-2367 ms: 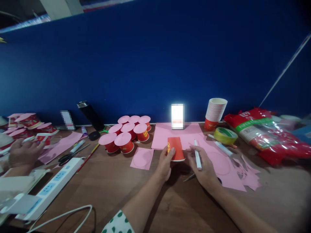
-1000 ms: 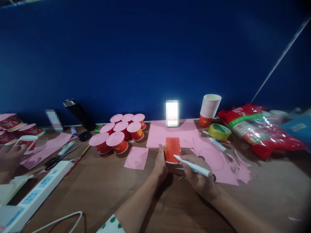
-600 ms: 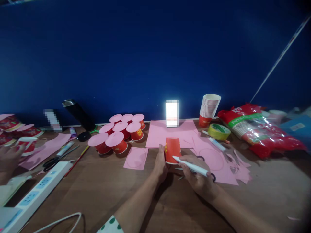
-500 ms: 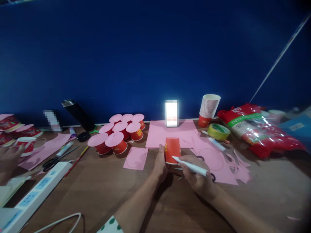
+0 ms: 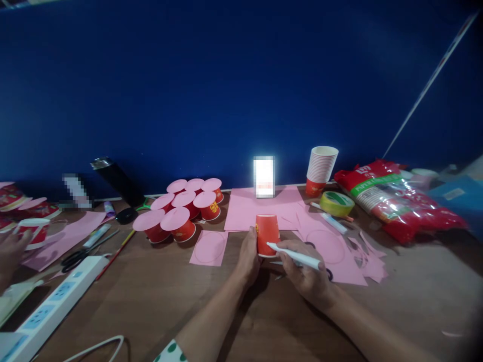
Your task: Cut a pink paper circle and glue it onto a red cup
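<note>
A red paper cup [image 5: 267, 232] stands upside down in front of me, its wide rim low and its base up. Around its left side my left hand [image 5: 249, 256] is closed, with the fingers partly hidden behind the cup. My right hand [image 5: 304, 271] grips a white marker pen [image 5: 298, 257], and the pen's tip meets the cup's lower front. Partly covered by my right hand lies a pair of scissors [image 5: 329, 274]. Just left of the cup is a pink paper square [image 5: 209, 247] with a circle drawn on it.
Several upside-down cups topped with pink paper discs [image 5: 175, 219] stand left. Behind are pink sheets [image 5: 260, 211] and a bright blurred screen [image 5: 264, 176]. To the right are stacked cups [image 5: 322, 168], tape [image 5: 337, 204] and a red bag [image 5: 396, 201]. A power strip [image 5: 56, 301] and another person's hand [image 5: 9, 254] are left.
The view has shifted slightly, so most things sit a little further left. Both hands keep their hold, and the pen tip stays at the cup's front.
</note>
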{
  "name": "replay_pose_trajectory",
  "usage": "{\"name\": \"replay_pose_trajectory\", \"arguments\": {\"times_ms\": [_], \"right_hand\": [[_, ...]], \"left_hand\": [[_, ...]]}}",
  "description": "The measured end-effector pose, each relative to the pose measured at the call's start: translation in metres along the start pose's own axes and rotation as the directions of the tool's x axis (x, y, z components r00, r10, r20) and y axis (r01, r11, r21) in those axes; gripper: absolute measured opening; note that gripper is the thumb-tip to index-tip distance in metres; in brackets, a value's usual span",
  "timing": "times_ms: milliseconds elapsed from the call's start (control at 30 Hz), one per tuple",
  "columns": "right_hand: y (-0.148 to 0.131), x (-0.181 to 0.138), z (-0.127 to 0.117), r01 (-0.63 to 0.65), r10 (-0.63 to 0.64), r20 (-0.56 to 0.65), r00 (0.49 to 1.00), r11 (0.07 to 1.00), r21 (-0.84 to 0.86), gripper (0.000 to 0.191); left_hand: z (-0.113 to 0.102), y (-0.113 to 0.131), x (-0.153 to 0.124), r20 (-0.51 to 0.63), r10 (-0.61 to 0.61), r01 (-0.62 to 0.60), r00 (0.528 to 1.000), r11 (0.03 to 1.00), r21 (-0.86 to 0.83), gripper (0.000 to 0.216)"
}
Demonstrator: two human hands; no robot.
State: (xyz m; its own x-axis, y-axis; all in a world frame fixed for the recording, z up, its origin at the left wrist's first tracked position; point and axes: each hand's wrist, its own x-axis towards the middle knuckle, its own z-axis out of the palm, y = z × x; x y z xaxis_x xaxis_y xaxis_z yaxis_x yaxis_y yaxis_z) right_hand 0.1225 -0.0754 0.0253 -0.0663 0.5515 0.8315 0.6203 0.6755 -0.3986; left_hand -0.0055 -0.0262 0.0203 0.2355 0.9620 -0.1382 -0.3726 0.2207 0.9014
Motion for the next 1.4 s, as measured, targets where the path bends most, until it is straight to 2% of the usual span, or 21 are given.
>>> {"name": "replay_pose_trajectory", "arguments": {"times_ms": [200, 433, 600, 933, 1167, 1300, 1400], "right_hand": [[0.004, -0.002, 0.000, -0.052, 0.052, -0.003, 0.999, 0.999, -0.010, 0.015], [0.009, -0.005, -0.001, -0.055, 0.054, -0.021, 0.998, 0.998, -0.028, 0.015], [0.013, -0.007, -0.002, -0.085, 0.085, 0.002, 0.996, 0.996, -0.032, 0.013], [0.010, 0.000, -0.007, -0.179, 0.179, -0.009, 0.984, 0.984, 0.012, 0.013], [0.010, 0.004, -0.009, -0.161, 0.162, -0.027, 0.986, 0.987, 0.008, 0.014], [0.012, 0.003, -0.009, -0.158, 0.157, -0.060, 0.986, 0.987, -0.011, 0.014], [0.013, 0.003, -0.008, -0.164, 0.161, -0.083, 0.984, 0.986, -0.036, 0.013]], "left_hand": [[0.002, 0.004, -0.003, 0.010, 0.000, 0.000, 1.000, 0.999, 0.041, 0.064], [-0.001, -0.002, -0.001, 0.033, -0.013, 0.013, 0.999, 1.000, 0.005, 0.061], [-0.001, -0.001, -0.002, 0.006, -0.022, 0.022, 1.000, 0.998, 0.052, 0.064], [0.005, 0.010, -0.009, 0.017, 0.001, -0.001, 1.000, 0.999, 0.032, 0.051], [0.006, 0.008, -0.009, 0.100, -0.025, 0.028, 0.995, 0.999, -0.032, 0.056], [0.007, 0.011, -0.010, 0.069, -0.007, 0.009, 0.998, 1.000, -0.028, 0.053], [0.003, 0.004, -0.006, 0.072, -0.037, 0.038, 0.997, 0.999, -0.008, 0.057]]}}
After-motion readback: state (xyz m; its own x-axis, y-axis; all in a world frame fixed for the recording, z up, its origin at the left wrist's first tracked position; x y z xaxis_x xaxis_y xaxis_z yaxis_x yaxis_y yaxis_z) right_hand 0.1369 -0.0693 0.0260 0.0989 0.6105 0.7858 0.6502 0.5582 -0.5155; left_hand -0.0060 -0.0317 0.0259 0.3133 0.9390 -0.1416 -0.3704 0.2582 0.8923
